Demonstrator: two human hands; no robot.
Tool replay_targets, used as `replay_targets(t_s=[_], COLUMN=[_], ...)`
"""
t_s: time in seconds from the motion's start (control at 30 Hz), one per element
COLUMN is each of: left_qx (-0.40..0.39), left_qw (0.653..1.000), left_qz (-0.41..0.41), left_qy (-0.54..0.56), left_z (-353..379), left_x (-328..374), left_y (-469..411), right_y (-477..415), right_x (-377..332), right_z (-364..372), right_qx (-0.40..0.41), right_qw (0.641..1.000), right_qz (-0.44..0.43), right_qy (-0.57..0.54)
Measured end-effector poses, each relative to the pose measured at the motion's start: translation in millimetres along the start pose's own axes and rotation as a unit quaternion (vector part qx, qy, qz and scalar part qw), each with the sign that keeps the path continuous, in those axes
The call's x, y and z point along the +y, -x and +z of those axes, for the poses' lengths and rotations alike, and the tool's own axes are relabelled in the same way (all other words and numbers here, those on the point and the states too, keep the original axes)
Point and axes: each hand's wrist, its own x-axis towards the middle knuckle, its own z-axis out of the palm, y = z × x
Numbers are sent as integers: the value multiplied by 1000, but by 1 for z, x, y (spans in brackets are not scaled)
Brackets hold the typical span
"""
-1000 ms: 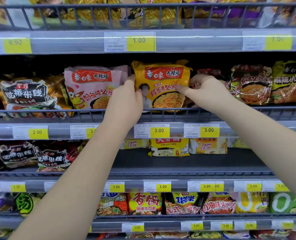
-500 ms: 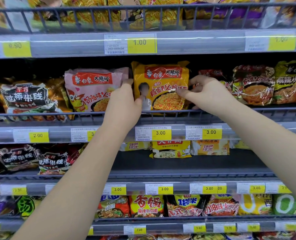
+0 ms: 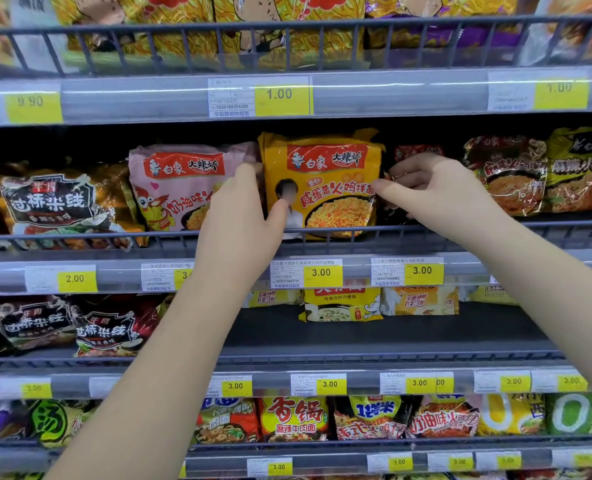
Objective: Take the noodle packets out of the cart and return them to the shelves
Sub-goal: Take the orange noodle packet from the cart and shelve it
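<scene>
Change: next to nothing over the last second. Same slot for the yellow packet, both hands a shade lower on its edges.
Packet: upright on the second tier from the top, behind the rail, front facing out, tight beside the pink packet.
Left hand: pinching the left edge, thumb on the front near the lower corner, fingers tucked in between yellow and pink.
Right hand: pinching the right edge, thumb tip on the front, fingers curled round behind.
Meaning: by the look of it, as good as shelved. Only a last straightening and the letting go to come, then back for more.
Cart: out of view, remaining packets unknown.
Count, hands: two, both on the one packet.
Count, this tier: six fronts showing, one yellow, one pink, four darker; anything stacked behind, cannot tell.
Count, tags under it: four, one half hidden by the left arm.
Count, tiers: five.
</scene>
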Motion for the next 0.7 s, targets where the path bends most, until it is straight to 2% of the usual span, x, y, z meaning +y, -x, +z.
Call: replay_targets(t_s=[0.17, 0.4, 0.6, 0.7], left_qx=[15, 25, -1, 4], left_qw=[999, 997, 998, 997], left_qz=[1, -17, -23, -43], left_qy=[38, 64, 64, 59], left_z=[-2, -13, -9, -5], left_x=[3, 1, 2, 4], left_y=[4, 7, 7, -2], right_y=[10, 15, 17, 10], right_x=[-8, -17, -17, -18], right_z=[1, 0, 3, 9], right_qx=[13, -16, -63, -38], right_qw=[999, 999, 998, 999], right_qz=[-25, -30, -21, -18], right_qy=[-16, -6, 13, -4])
